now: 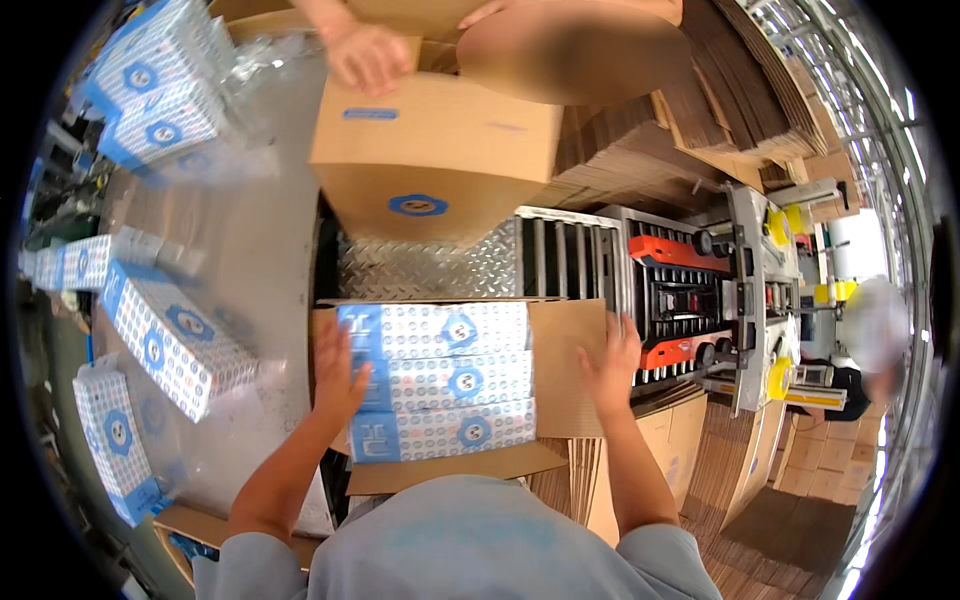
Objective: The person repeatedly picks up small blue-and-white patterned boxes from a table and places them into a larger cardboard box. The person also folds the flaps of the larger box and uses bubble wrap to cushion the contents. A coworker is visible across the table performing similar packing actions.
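Note:
In front of me an open cardboard carton (455,478) holds three white packs (470,380) with blue ends and blue round emblems, lying side by side in rows. My left hand (340,368) rests by the carton's left side, fingers stretched, the thumb near the packs' blue ends. At the opposite side, my right hand (612,368) touches the outer edge of the folded-out right flap (567,368), its thumb over the flap and fingers spread past the edge. Neither hand appears to hold a pack. Both hands are slightly blurred.
Beyond stands a closed carton (435,150) with a co-worker's hand (368,55) on it. Several packs (180,335) lie on the metal table (265,260) at left. Rollers (570,255) lead right to an orange-railed machine (690,300). Stacked flat cardboard (625,150) stands behind.

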Motion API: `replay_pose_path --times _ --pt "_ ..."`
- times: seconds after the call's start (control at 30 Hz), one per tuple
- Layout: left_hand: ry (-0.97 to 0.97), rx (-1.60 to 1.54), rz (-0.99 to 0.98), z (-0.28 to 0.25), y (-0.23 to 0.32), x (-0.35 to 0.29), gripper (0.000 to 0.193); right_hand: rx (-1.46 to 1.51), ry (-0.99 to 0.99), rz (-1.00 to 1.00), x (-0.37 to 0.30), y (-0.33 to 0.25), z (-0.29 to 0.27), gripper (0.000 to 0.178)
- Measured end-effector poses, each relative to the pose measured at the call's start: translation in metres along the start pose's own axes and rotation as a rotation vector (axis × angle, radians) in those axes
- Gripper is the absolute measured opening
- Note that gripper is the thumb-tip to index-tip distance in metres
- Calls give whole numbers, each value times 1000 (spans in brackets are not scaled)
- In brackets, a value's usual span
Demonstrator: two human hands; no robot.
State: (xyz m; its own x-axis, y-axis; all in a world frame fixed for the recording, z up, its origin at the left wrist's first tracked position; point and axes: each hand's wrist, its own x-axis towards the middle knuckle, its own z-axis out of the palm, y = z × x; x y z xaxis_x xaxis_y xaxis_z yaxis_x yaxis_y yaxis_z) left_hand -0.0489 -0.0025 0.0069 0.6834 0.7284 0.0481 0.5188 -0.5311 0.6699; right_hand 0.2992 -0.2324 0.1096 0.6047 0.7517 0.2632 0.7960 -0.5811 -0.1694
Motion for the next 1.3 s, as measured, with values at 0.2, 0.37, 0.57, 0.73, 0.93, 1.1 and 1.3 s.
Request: replay_pose_path --times 0.2,0.37,0.57,0.73,0.93,1.1,1.3 --pt "-397 446 104 9 45 -41 91 681 -596 373 -66 93 17 46" --pt "-331 414 179 45 51 -23 99 462 -628 177 15 118 -22 41" --pt "-14 -251 -605 193 62 20 73 61 -382 72 47 231 -34 28" --pt "-290 -577 -299 142 259 105 45 215 -895 138 75 273 -17 43" --pt "-917 54 230 261 406 129 82 261 -1389 161 108 316 3 38" --pt "-116 261 100 306 364 168 94 362 -641 -96 185 278 -42 32" --pt "243 92 -49 326 348 143 93 127 159 -280 156 293 15 49"
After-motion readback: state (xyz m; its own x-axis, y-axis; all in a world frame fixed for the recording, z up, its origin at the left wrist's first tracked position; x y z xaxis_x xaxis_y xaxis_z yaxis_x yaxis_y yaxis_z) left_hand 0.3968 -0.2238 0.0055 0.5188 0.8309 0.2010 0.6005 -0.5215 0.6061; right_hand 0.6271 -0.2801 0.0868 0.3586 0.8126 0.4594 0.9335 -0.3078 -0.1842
